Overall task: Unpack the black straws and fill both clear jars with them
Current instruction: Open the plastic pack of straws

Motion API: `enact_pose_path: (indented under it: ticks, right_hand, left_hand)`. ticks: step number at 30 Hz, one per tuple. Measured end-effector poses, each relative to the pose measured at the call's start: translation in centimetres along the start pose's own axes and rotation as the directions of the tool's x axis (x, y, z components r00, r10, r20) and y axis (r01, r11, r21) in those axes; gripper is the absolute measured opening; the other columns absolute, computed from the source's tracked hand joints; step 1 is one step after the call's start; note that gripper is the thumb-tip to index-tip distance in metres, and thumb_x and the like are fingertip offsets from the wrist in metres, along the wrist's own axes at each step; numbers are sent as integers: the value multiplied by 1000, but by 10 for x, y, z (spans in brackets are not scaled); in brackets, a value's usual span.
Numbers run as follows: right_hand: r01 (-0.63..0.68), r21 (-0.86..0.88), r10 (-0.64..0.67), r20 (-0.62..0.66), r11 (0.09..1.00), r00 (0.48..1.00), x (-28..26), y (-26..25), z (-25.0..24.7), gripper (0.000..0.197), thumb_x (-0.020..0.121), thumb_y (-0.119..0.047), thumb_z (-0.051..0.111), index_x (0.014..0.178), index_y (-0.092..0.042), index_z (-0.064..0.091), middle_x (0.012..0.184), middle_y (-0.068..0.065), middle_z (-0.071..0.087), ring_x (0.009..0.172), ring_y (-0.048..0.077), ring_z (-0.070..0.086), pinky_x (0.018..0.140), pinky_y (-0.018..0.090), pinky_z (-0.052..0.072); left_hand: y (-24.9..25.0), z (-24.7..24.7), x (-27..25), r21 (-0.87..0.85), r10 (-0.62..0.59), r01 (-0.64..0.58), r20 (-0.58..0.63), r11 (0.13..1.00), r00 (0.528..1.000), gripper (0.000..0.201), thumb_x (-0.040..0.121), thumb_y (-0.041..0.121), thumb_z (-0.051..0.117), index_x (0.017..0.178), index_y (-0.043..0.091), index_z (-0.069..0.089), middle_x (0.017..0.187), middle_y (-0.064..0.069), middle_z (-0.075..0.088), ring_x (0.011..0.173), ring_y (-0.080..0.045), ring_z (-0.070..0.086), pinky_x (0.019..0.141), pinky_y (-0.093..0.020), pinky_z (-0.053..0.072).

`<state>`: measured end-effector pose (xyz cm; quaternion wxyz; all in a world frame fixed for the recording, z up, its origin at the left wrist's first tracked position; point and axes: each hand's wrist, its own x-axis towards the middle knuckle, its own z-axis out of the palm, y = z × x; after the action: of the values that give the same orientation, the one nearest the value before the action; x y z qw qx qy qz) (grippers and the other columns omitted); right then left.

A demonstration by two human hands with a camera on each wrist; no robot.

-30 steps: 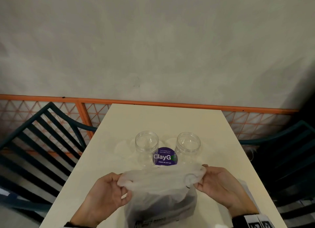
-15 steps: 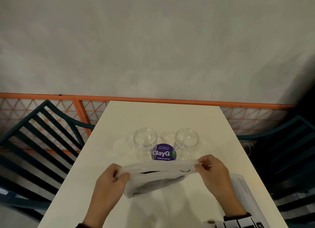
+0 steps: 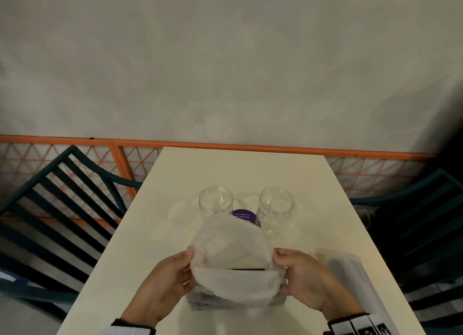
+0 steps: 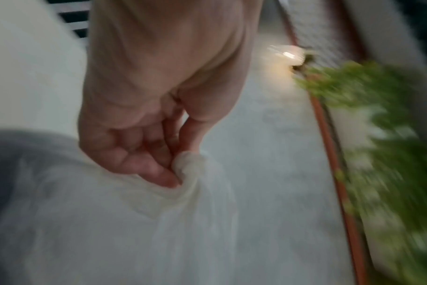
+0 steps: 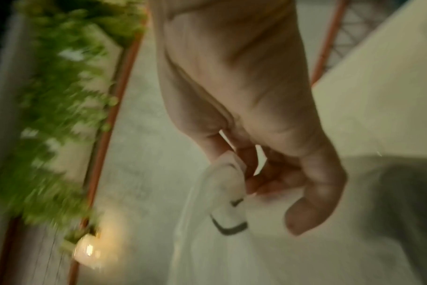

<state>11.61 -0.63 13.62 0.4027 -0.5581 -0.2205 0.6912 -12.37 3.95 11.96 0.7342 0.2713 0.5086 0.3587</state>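
Two empty clear jars stand upright mid-table, the left jar (image 3: pixel 215 202) and the right jar (image 3: pixel 276 204). Nearer me a translucent white plastic bag (image 3: pixel 233 272) holds a dark pack of straws (image 3: pixel 246 269), seen only as a thin dark edge at the bag's mouth. My left hand (image 3: pixel 172 279) pinches the bag's left rim (image 4: pixel 190 164) between thumb and fingers. My right hand (image 3: pixel 300 277) pinches the right rim (image 5: pixel 229 173). Between them the mouth is spread wide, and its far side bulges up towards the jars.
A purple round sticker (image 3: pixel 244 215) lies on the cream table (image 3: pixel 225 169) between the jars. A flat clear packet (image 3: pixel 355 279) rests at my right. Dark slatted chairs (image 3: pixel 62 204) flank the table; an orange railing (image 3: pixel 250 148) runs behind it.
The bag's mouth, pulled flat and taut half a second ago, now balloons open, its far rim lifted towards the jars. Both hands came closer together and nearer me.
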Motion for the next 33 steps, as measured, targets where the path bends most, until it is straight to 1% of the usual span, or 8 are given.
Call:
enact_pose_path:
  ticks: [3,9,12,16,20,23,28,33]
  right_hand:
    - [-162,218,169,-14,962,986,0,0,-14,18,77,-4,49,79,-9,65,63,4,62,66,17,53,63,32,44]
    - [-180,414,217,-45,892,975,0,7,-12,24,74,-15,41,51,-13,49,39,4,44,59,19,39,67,32,36]
    - [-95,356,127,-67,930,990,-2,5,-15,23,73,-17,48,50,-16,51,55,1,51,62,16,43,64,29,35]
    - [55,21,-46,-303,998,952,3,12,-11,11,84,-12,58,73,-15,59,77,1,53,73,15,43,65,27,35]
    - [192,-386,-359,-427,902,830,7,14,-13,11,81,-13,65,80,-12,54,67,6,57,64,19,53,63,29,45]
    - [240,-478,-468,-443,845,765,7,12,-16,10,81,-11,66,82,-16,58,66,8,67,63,22,61,60,28,50]
    - [249,-285,-337,-322,926,885,8,15,-16,13,87,-10,61,77,-9,69,70,3,69,67,17,61,60,25,45]
    - [131,-61,-139,-172,990,975,11,18,-8,16,89,-12,56,77,-10,65,59,-1,57,49,6,47,44,17,26]
  left_hand:
    - [5,-16,5,-306,-175,179,39,935,984,18,86,19,47,82,8,60,56,-4,65,44,-14,58,46,-22,52]
    - [4,-20,5,-399,-134,166,108,902,985,29,78,21,53,91,-2,65,85,-21,71,70,-31,70,61,-40,59]
    - [2,-13,-4,-143,-12,36,167,989,986,26,74,17,66,92,-1,69,93,-18,72,80,-26,69,67,-35,58]
    - [-6,-8,-2,209,151,-138,-47,968,987,39,56,9,61,93,-1,58,91,-18,63,79,-27,59,69,-35,46]
    - [-8,-8,0,617,460,-215,-270,757,846,17,72,10,67,85,9,56,90,-16,58,74,-25,54,60,-31,41]
    - [-6,-9,-4,685,547,-220,-304,695,780,25,73,19,74,87,10,54,83,-7,59,76,-23,56,62,-31,40]
    - [-7,-12,-6,619,469,-268,-185,738,864,16,80,31,67,72,17,71,76,-5,72,73,-19,63,74,-38,51]
    - [-13,3,-8,264,161,-131,-98,956,982,23,88,20,56,78,9,73,75,-6,72,67,-15,60,58,-23,46]
